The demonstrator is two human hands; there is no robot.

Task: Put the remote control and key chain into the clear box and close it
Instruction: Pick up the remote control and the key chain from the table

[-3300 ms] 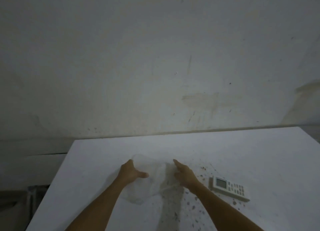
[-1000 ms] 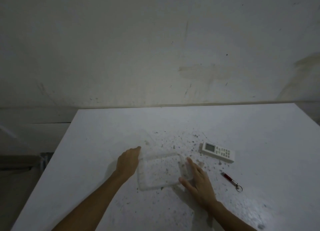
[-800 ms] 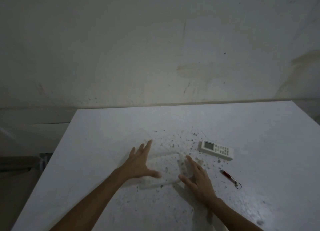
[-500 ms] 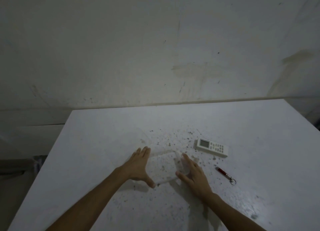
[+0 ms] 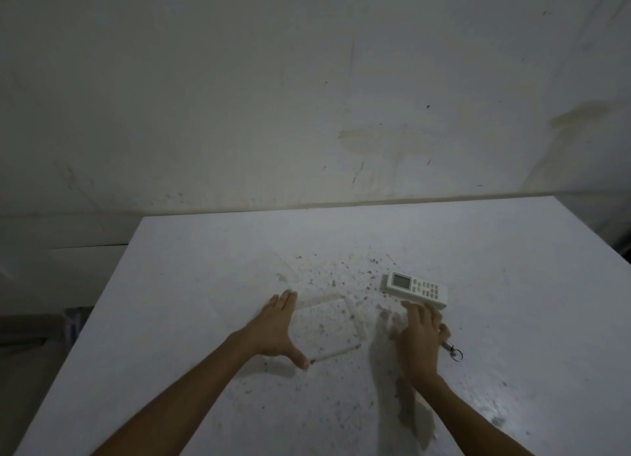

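The clear box [image 5: 329, 325] stands on the white table [image 5: 191, 284], faint and hard to make out, its top uncovered. My left hand [image 5: 278, 329] rests flat against the box's left side, fingers spread, thumb at its near corner. A white remote control [image 5: 415, 289] with a small screen lies to the right of the box. My right hand [image 5: 421, 337] hovers open between the box and the remote, fingertips near the remote's near edge. A key chain [image 5: 451, 349] with a metal ring lies just right of that hand, partly hidden by it.
A clear lid [image 5: 273, 271], barely visible, appears to lie on the table behind the box. Dark specks and stains dot the tabletop around the box. A stained wall [image 5: 307, 97] rises behind the table's far edge. The table's left edge drops to a dark floor.
My right hand has left the box's right side and moved right toward the remote and key chain. My left hand stays against the box's left side.
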